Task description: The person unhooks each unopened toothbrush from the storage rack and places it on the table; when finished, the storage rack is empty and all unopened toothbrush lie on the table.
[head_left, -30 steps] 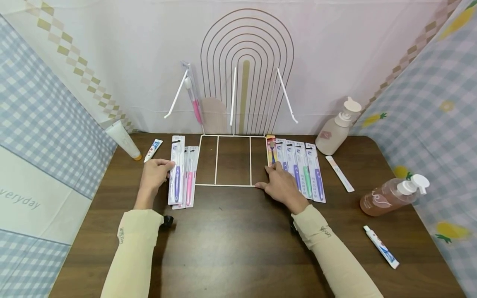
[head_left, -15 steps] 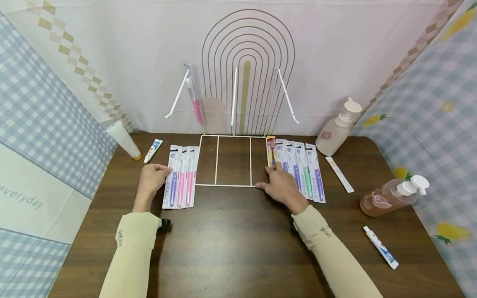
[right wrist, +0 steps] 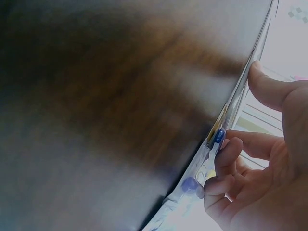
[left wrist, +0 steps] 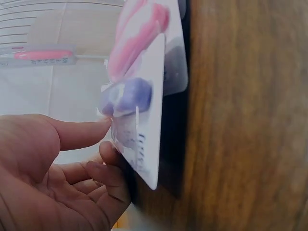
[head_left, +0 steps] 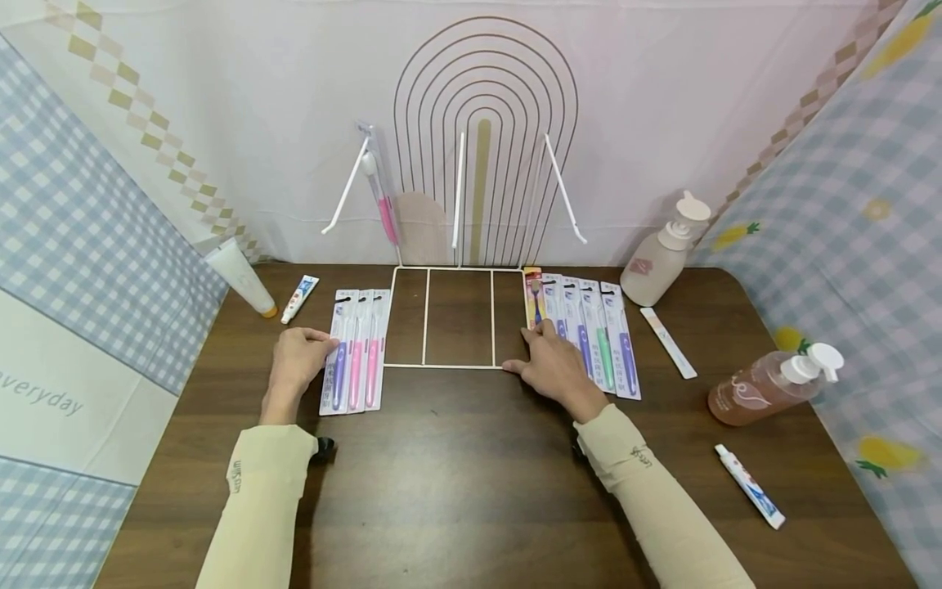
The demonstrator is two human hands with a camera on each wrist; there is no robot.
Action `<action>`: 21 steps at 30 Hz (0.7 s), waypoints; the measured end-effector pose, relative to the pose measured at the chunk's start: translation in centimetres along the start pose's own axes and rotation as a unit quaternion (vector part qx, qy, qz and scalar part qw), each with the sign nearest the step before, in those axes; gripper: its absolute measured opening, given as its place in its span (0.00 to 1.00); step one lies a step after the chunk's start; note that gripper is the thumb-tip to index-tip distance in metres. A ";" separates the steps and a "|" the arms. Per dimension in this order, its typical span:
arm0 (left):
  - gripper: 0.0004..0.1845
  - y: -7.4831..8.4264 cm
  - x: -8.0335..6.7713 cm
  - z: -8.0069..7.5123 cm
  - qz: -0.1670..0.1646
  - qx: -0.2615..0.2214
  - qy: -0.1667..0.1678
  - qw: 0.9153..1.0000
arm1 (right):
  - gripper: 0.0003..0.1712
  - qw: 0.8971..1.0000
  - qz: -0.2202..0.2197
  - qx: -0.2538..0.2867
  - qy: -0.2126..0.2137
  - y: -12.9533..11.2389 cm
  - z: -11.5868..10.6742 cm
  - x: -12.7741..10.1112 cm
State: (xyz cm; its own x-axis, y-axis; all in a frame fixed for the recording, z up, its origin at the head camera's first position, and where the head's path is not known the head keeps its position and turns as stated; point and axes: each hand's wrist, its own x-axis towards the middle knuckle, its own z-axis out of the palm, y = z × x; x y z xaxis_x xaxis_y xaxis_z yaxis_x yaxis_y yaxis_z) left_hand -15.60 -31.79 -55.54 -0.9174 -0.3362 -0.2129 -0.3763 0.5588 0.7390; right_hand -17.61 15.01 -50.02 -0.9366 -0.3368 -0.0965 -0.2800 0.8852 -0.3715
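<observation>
In the head view my left hand is at the left edge of a packaged purple toothbrush. The left wrist view shows thumb and index finger pinching that card's edge. Beside it, two packaged pink toothbrushes lie side by side. A white wire rack stands in the middle, and one packaged pink-handled toothbrush hangs at its left prong. My right hand rests at the rack's front right corner, thumb extended, index finger by a yellow-carded toothbrush. Its other fingers partly cover neighbouring packs.
Several packaged toothbrushes line up right of the rack. Further right are a white pump bottle, a white packet, an amber pump bottle and a toothpaste tube. A white tube and small toothpaste stand back left.
The purple toothbrush pack has come down and left, from overlapping a pink pack to lying beside it. My left hand moved slightly left and down with it; my right hand stayed put.
</observation>
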 end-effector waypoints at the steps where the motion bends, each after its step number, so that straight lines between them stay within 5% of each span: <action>1: 0.18 -0.1 0.0 0.0 0.000 0.000 0.002 1.000 | 0.52 1.000 0.000 0.000 -0.001 0.1 0.1 0.1; 10: 0.17 0.1 -0.3 0.2 -0.012 -0.026 0.003 1.000 | 0.51 1.000 0.007 0.004 -0.009 -0.7 -0.9 -0.4; 21: 0.15 3.2 -2.9 -0.8 -0.033 -0.046 0.000 0.998 | 0.49 1.000 0.008 -0.009 -0.011 -1.4 -1.3 -0.6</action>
State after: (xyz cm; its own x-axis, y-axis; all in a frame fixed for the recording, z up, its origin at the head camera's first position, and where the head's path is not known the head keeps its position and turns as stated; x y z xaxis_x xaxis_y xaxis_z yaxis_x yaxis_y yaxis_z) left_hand -14.05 -29.64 -52.08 -0.8907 -0.3706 -0.2633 -0.4229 0.4631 0.7789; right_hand -16.90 14.41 -48.21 -0.9361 -0.3298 -0.1223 -0.2696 0.8960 -0.3529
